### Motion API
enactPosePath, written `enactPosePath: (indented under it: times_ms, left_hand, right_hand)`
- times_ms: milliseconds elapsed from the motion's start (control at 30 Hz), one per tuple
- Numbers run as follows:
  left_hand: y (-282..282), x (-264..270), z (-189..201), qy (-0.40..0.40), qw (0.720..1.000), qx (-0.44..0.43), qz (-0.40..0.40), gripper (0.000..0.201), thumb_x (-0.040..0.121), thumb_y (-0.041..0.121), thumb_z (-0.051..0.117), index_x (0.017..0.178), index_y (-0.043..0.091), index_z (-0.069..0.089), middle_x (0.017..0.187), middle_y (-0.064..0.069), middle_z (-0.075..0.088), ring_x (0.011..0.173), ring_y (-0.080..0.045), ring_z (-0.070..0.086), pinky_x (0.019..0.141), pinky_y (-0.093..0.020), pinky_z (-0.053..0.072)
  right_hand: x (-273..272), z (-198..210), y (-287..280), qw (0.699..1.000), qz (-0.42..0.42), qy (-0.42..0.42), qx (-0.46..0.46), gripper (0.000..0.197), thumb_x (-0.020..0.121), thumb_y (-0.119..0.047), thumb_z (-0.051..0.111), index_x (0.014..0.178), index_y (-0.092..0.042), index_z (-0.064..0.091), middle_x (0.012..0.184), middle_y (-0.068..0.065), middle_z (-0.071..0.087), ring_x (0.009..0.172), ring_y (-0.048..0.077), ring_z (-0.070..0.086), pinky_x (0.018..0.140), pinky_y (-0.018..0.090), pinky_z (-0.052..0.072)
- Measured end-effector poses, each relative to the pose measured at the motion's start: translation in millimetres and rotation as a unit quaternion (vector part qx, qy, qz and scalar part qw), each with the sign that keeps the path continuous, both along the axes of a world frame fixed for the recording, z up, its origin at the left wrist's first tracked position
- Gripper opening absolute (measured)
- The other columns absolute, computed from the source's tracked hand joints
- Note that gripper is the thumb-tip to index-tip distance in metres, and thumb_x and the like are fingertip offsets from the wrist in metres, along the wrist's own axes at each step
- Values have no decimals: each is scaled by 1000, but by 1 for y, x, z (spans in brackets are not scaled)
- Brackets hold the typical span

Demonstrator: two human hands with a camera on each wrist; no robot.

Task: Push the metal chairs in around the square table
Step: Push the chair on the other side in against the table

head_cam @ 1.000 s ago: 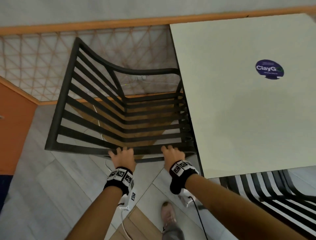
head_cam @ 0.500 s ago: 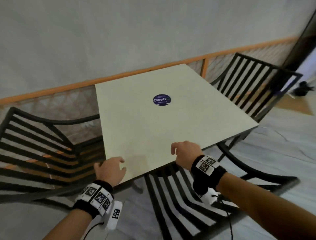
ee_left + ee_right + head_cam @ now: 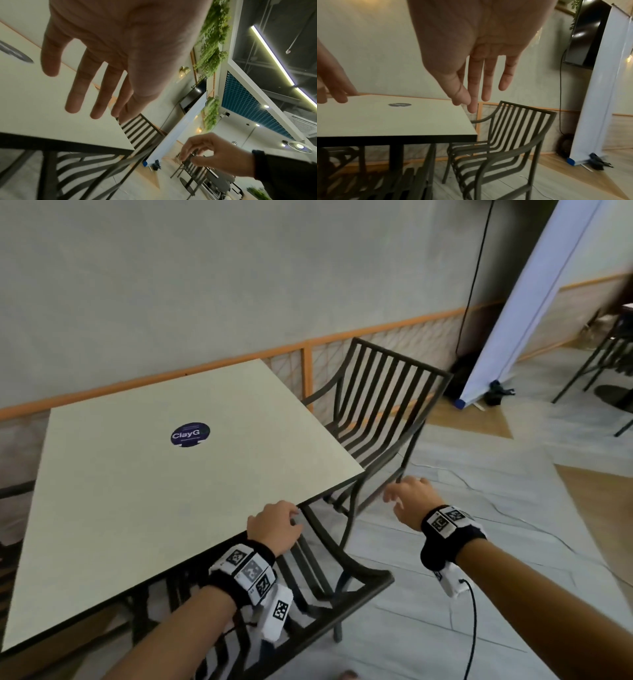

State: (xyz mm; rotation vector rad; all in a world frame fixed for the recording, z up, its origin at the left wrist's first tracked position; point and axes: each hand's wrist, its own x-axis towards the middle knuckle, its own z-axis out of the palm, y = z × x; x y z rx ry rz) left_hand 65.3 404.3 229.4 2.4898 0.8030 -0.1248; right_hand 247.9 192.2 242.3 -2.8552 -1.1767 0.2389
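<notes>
The square cream table (image 3: pixel 144 494) carries a blue round sticker (image 3: pixel 190 434). A black slatted metal chair (image 3: pixel 387 405) stands at the table's right side, its seat partly out from under the top. Another such chair (image 3: pixel 346 590) sits tucked under the near edge, below my arms. My left hand (image 3: pixel 277 525) hovers at the table's near right corner, fingers straight and empty (image 3: pixel 96 83). My right hand (image 3: pixel 406 496) is in the air, short of the right chair (image 3: pixel 505 135), with relaxed fingers (image 3: pixel 486 83) that hold nothing.
A white roll-up banner (image 3: pixel 534 302) stands on the floor at the right, behind the right chair. More dark furniture (image 3: pixel 609 364) is at the far right. A thin cable (image 3: pixel 455 477) lies across the grey floor. An orange-railed lattice (image 3: pixel 308 361) runs along the wall.
Both hands have let go of the left chair's back rail. They passed over the table's near edge and moved right, as my view swung toward the right-hand chair.
</notes>
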Motion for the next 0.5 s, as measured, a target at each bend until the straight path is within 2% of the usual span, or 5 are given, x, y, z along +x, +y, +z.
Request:
enactPosePath:
  times_ms: [100, 233, 367, 433, 500]
  left_hand:
    - [-36, 60, -9, -37, 998, -29, -36, 30, 87, 29, 55, 115, 30, 63, 113, 1, 69, 104, -24, 64, 92, -40, 50]
    - [-67, 148, -24, -42, 997, -50, -52, 28, 86, 28, 56, 112, 27, 65, 113, -2, 70, 103, -26, 64, 90, -40, 53]
    - [-82, 228, -38, -22, 996, -61, -53, 30, 88, 26, 56, 117, 23, 63, 116, -3, 67, 108, -26, 61, 93, -40, 50]
    - [-88, 265, -44, -12, 997, -64, -48, 31, 88, 25, 56, 118, 21, 61, 117, -3, 67, 108, -24, 62, 93, -39, 50]
    - [-94, 297, -53, 8, 996, -78, -31, 31, 89, 24, 56, 119, 21, 60, 119, -3, 66, 110, -24, 61, 93, -38, 50]
  right_hand:
    - [57, -14, -20, 1000, 1, 8, -22, 32, 79, -6, 50, 99, -27, 63, 105, 0, 67, 101, 23, 58, 91, 34, 37]
    - [139, -35, -30, 998, -7, 42, -41, 28, 80, -11, 52, 98, -29, 61, 106, -3, 68, 100, 21, 59, 90, 35, 38]
    - [218, -43, -30, 992, -11, 106, -66, 22, 81, -16, 55, 96, -30, 63, 103, -5, 69, 99, 21, 62, 89, 37, 48]
    - [258, -49, -29, 991, -19, 119, -65, 22, 80, -16, 56, 92, -32, 63, 103, -3, 70, 97, 24, 63, 88, 38, 51]
    - [295, -61, -27, 987, -15, 135, -88, 23, 78, -17, 56, 81, -39, 59, 103, -1, 70, 94, 25, 64, 85, 39, 53]
